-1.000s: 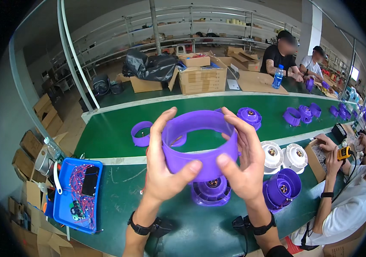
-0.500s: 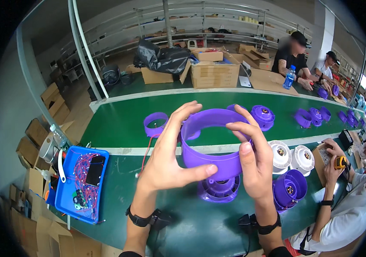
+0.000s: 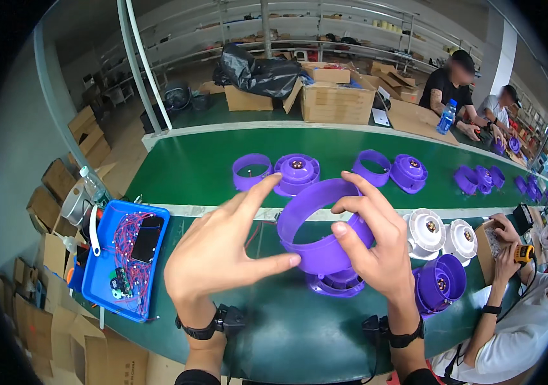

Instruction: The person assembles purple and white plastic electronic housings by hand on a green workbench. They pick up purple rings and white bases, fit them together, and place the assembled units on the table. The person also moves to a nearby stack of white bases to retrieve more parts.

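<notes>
A purple plastic ring (image 3: 319, 256), tilted, is in front of me over the bench. My right hand (image 3: 379, 247) grips its right side, with fingertips at the rim and over the opening. At its left, my left hand (image 3: 216, 247) is open, thumb and fingers spread. The left thumb tip is close to the ring's lower wall; I cannot tell whether it touches. Just below the ring, a purple round housing (image 3: 335, 285) sits on the green bench, partly covered by the ring. A thin red wire (image 3: 252, 235) shows between my left hand and the ring.
A blue tray (image 3: 88, 282) of wires, with a phone, lies at left. Purple rings and housings stand along the green strip (image 3: 190, 167). Two white housings (image 3: 426, 234) and a purple one (image 3: 440, 282) are at right, near a co-worker's hand holding a yellow tool (image 3: 523, 254).
My left hand has moved left and its fingers have come away from the ring. The right hand keeps its grip. The view has shifted slightly, showing more of the housings behind.
</notes>
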